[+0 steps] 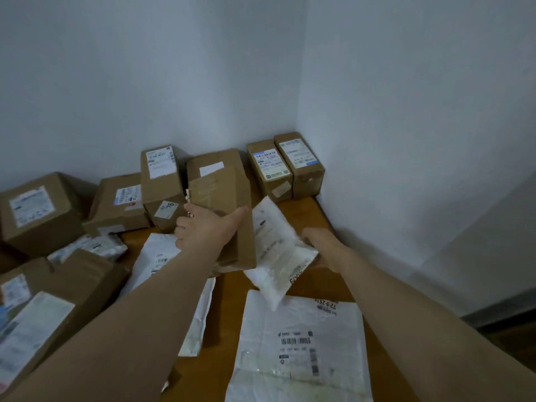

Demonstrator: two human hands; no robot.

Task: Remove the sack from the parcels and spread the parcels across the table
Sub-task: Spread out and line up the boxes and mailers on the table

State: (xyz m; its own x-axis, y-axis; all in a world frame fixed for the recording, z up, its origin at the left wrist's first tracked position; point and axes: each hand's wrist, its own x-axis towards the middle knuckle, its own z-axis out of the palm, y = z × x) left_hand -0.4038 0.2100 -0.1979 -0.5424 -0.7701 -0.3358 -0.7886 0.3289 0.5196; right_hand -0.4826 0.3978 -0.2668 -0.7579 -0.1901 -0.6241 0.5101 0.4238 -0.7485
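- Head view: no sack shows anywhere. The parcels lie loose on the wooden tabletop [224, 314], which fills a corner between white walls, so the work looks to be at the spreading stage.
- The left hand [204, 227] grips a flat cardboard box [220, 195], thumb across its near face and fingers curled round its left edge. The box is tilted up on edge, just in front of the back row.
- The right hand [316, 242] holds a small white mailer [278, 245] by its right edge. Its fingers are hidden behind the plastic, so I judge the grip from how the mailer hangs tilted. The mailer's low corner hangs over a large white mailer [298, 343] that lies flat.
- Against the wall stand a pair of narrow boxes [269, 172] in the corner and a box labelled 76 [161, 181]. Larger cartons [58, 285] crowd the left side.
- Risk: the box is held one-handed by an edge, so it may twist in the grip and swing into the back row, toppling the upright narrow boxes.
- Risk: the mailer's slick film may slip from a light pinch and land on the flat mailer rather than on bare wood.
- Risk: the free wood lies along the right edge, so a parcel set down carelessly there could slide off.
- Risk: the left forearm crosses another mailer [162, 256] and could drag it.
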